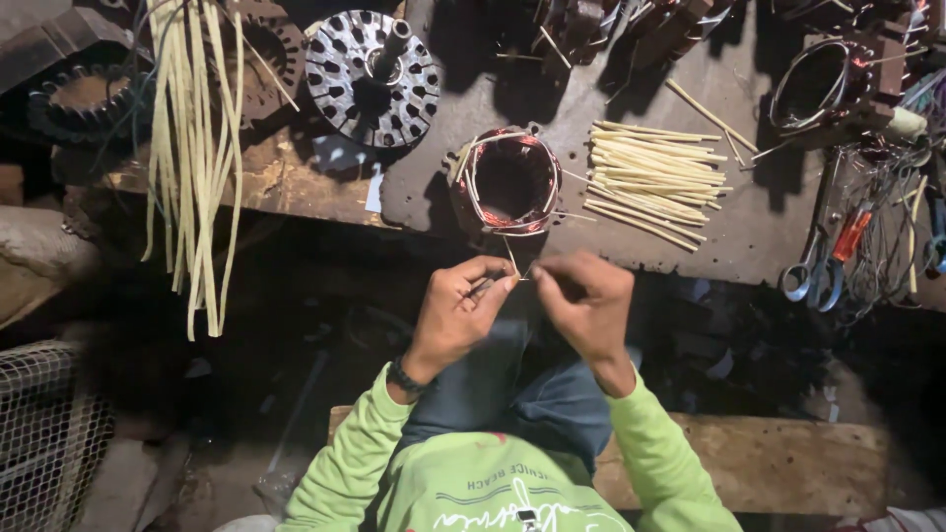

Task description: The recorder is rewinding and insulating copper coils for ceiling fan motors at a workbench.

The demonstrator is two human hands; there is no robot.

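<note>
A motor stator [510, 181] wound with copper wire lies at the near edge of the dark workbench [631, 232]. Thin wire leads and pale sleeving run from it down to my hands. My left hand [456, 313] pinches a wire end with thumb and fingers just below the stator. My right hand [585, 300] pinches the same thin strand from the other side, fingertips almost touching the left hand's. Both hands hover off the bench above my lap.
A pile of pale insulating sticks [652, 180] lies right of the stator. Long pale strips [193, 148] hang over the bench at left. A slotted metal rotor [372, 77] stands behind, scissors [816, 258] and a second coil ring [820, 81] at right. A wire mesh [44, 433] sits lower left.
</note>
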